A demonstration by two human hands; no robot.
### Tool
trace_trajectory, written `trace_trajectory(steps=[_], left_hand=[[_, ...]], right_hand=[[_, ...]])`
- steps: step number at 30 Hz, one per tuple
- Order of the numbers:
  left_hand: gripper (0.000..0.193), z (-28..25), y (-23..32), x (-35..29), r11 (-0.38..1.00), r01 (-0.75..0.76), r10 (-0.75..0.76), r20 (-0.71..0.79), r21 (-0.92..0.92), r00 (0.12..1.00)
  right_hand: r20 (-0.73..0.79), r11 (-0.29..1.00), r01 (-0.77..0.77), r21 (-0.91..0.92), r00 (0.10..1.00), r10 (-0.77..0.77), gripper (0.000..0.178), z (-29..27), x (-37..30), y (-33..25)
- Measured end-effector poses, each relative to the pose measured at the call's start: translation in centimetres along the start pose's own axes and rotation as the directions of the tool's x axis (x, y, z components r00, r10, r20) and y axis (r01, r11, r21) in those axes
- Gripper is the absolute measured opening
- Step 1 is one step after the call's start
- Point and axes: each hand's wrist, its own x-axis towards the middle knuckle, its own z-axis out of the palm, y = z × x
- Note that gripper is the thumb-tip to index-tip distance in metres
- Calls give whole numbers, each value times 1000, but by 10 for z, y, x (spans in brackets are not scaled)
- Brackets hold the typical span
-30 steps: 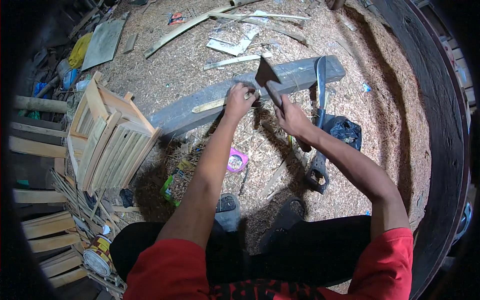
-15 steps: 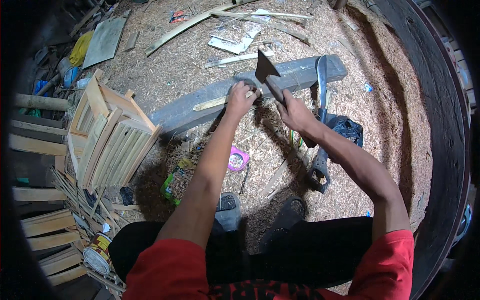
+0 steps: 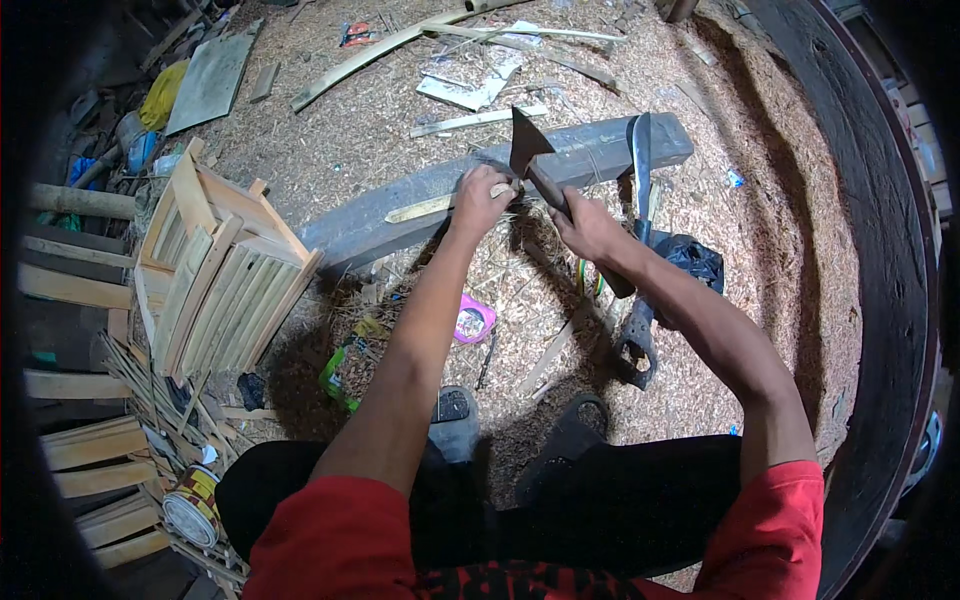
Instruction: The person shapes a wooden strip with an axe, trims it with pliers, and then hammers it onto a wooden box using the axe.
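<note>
A long dark wooden beam (image 3: 390, 205) lies on the floor in front of me. On it rests a pale wooden strip (image 3: 418, 210) with a pointed left end. My left hand (image 3: 482, 200) is closed around the strip's right part, and the fingers hide some of it. In my right hand (image 3: 592, 228) is a hatchet (image 3: 530, 140) with a dark, flared blade, gripped by its wooden handle. The blade is over the beam, just right of my left fingers; whether it touches the strip I cannot tell. Right of it, a machete (image 3: 642, 150) leans across the beam, blade upward.
At left stands a slatted wooden frame (image 3: 240, 290), with more slats and a bucket (image 3: 195, 505) near my leg. A pink-rimmed item (image 3: 475, 320) and a black bag (image 3: 690, 258) lie on the chip-strewn floor. A thick dark timber (image 3: 880, 300) curves along the right.
The hatchet has come down slightly, its blade nearer to my left hand. My left hand still holds the strip in nearly the same place.
</note>
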Motion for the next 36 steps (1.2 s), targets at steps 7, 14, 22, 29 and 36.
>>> trace_trajectory(steps=[7, 14, 22, 29, 36], left_hand=[[24, -3, 2, -4, 999, 33, -33, 4, -17, 999], [26, -2, 3, 1, 999, 34, -34, 40, -15, 999], [25, -8, 9, -4, 998, -61, 58, 94, 34, 994], [30, -47, 12, -17, 991, -68, 51, 146, 119, 988], [22, -91, 42, -15, 995, -54, 55, 15, -89, 998]], right_hand=[[-80, 998, -1, 67, 997, 6, 29, 5, -11, -13], [-168, 996, 36, 82, 986, -22, 27, 10, -9, -1], [-170, 995, -51, 88, 983, 66, 27, 6, -3, 12], [-267, 994, -105, -23, 959, 95, 35, 5, 32, 28], [-286, 979, -93, -183, 958, 37, 46, 19, 46, 30]])
